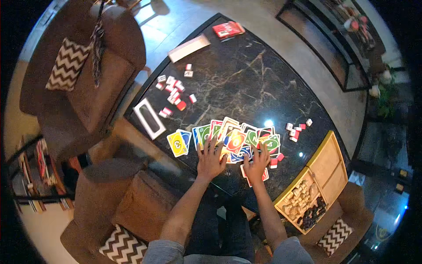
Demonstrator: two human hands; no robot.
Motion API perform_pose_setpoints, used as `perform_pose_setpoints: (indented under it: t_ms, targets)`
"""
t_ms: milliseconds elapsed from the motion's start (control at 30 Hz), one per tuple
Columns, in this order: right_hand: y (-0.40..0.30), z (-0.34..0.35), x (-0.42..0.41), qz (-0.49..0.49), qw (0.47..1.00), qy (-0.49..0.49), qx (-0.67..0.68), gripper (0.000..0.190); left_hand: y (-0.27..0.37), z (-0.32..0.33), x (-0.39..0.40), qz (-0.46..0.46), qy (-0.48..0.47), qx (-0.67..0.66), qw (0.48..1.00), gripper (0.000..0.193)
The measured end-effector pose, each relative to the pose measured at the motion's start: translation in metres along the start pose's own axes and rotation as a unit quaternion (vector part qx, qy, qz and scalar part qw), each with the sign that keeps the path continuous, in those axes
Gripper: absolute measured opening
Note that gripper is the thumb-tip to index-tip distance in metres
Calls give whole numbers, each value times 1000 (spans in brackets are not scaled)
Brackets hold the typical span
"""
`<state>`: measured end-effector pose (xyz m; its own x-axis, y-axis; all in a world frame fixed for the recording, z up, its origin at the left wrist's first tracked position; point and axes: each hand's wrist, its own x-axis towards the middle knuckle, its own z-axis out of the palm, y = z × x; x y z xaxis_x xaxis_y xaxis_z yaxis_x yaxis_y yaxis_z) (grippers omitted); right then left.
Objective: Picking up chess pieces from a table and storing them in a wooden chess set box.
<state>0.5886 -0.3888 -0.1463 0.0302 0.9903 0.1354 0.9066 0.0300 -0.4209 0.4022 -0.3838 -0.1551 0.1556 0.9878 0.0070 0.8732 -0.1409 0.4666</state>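
Observation:
Colourful UNO cards lie in a loose, overlapping spread near the front edge of the black marble-look table. My left hand rests on the left part of the spread with its fingers apart. On the right part, my right hand lies with fingers spread over the cards. A yellow card overlaps a blue one just left of the spread. Red-faced cards lie partly under my right hand and wrist, by the table's front edge.
Red-and-white small blocks are scattered at the left, others at the right. A white frame-like box, an open-topped long box and a red packet lie farther out. At the right front, an open wooden chess box holds pieces. Brown armchairs stand around.

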Motion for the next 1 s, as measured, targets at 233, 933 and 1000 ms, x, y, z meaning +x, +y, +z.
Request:
perform_pose_setpoints:
  t_ms: [233,933,1000]
  targets:
    - [9,9,1,80,997,-13,12,42,0,8,5,12,-9,38,999,55]
    - [54,-114,-153,269,930,204,144,22,-16,24,7,174,123,169,962,58]
    - [60,-121,-184,303,924,207,106,27,-17,23,12,161,115,203,959,55]
